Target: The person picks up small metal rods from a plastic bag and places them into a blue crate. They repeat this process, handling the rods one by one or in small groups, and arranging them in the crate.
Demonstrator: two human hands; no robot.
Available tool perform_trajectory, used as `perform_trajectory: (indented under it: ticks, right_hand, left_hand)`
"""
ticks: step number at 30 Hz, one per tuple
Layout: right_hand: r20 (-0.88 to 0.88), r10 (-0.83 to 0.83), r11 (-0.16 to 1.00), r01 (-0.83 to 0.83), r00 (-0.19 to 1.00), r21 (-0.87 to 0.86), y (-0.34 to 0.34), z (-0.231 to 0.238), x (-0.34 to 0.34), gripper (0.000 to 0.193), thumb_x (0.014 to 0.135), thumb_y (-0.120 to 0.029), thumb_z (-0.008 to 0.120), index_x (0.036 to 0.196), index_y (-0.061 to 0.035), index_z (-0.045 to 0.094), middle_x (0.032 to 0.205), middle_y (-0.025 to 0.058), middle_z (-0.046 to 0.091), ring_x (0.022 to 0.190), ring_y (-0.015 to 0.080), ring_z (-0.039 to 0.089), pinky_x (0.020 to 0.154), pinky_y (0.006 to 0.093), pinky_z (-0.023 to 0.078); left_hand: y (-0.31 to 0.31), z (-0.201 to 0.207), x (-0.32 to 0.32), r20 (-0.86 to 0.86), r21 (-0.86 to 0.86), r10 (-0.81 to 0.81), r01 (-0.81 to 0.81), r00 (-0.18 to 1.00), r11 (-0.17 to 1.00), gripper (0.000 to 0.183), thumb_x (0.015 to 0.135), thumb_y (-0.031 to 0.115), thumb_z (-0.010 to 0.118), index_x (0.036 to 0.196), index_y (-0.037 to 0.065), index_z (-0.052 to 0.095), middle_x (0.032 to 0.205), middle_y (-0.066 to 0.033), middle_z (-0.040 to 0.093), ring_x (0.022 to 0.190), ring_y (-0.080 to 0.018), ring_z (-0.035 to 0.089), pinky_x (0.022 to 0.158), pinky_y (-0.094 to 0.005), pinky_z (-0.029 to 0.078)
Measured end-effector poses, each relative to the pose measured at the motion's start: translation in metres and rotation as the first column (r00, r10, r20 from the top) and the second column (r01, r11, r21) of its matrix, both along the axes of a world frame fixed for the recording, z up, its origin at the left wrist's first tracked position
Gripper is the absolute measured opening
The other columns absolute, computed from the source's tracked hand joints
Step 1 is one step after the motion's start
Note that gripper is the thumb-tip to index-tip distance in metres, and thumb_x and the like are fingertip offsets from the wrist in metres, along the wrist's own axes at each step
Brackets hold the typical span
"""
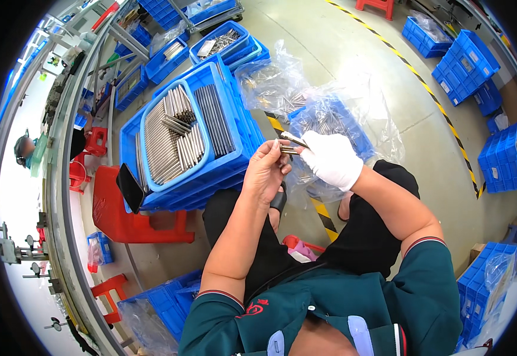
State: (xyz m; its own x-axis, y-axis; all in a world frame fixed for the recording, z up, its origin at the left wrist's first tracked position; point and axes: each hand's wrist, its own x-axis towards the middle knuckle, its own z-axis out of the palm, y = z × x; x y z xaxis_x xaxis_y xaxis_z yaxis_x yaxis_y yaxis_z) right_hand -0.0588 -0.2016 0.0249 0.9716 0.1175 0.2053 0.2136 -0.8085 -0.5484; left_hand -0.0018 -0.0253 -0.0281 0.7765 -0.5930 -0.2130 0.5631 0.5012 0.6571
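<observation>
In front of my knees, my bare left hand [264,172] pinches short metal rods [288,149] between thumb and fingers. Close against it, my right hand [334,161], in a white glove, grips another metal rod [294,139] that slants toward the left fingertips. Past the hands stands a blue crate [362,142] lined with clear plastic, with many loose rods inside. To the left, a light-blue tray [206,137] rests on stacked blue crates, filled with rows of shiny rods [166,151] and a small pile across them. Darker, longer rods [214,118] lie beside that tray.
A black flat object [130,188] leans at the stack's near left corner, above a red stool [116,207]. More blue bins with metal parts [220,44] stand behind. Clear plastic bags [270,77] spread over the floor. Blue crates [502,159] line the right side, past black-yellow floor tape [436,104].
</observation>
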Motion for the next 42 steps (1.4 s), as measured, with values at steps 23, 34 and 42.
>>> perform_trajectory:
  ticks: [23, 34, 42]
  right_hand:
    - [-0.205, 0.101, 0.919, -0.012, 0.974, 0.393, -0.025, 0.000, 0.006, 0.030, 0.089, -0.032, 0.053, 0.084, -0.0035, 0.058, 0.067, 0.0110, 0.055, 0.061, 0.0253, 0.052, 0.059, 0.0367, 0.041]
    - [-0.526, 0.394, 0.651, 0.174, 0.754, 0.738, -0.021, 0.015, -0.002, 0.033, 0.088, -0.035, 0.060, 0.083, -0.0025, 0.061, 0.065, -0.0010, 0.050, 0.059, 0.0073, 0.042, 0.052, 0.0254, 0.035]
    - [-0.505, 0.404, 0.590, 0.205, 0.762, 0.781, -0.017, 0.015, -0.004, 0.022, 0.088, -0.025, 0.061, 0.080, -0.0043, 0.059, 0.066, -0.0038, 0.047, 0.054, 0.0038, 0.037, 0.047, 0.0218, 0.029]
  left_hand:
    - [0.003, 0.028, -0.005, 0.739, 0.440, 0.096, -0.586, 0.667, 0.680, 0.020, 0.094, 0.019, 0.056, 0.091, 0.000, 0.062, 0.072, 0.0033, 0.050, 0.065, -0.0030, 0.042, 0.056, -0.0185, 0.034]
    - [-0.002, 0.028, -0.012, 0.424, 0.314, 0.012, -0.159, 0.905, 0.936, 0.022, 0.093, 0.023, 0.058, 0.091, 0.002, 0.060, 0.071, 0.0008, 0.054, 0.059, -0.0050, 0.043, 0.054, -0.0196, 0.035]
    - [0.003, 0.031, -0.012, 0.434, 0.361, -0.025, -0.149, 0.900, 0.921, 0.019, 0.089, 0.017, 0.063, 0.093, -0.001, 0.063, 0.070, 0.0004, 0.055, 0.062, -0.0058, 0.048, 0.056, -0.0203, 0.038]
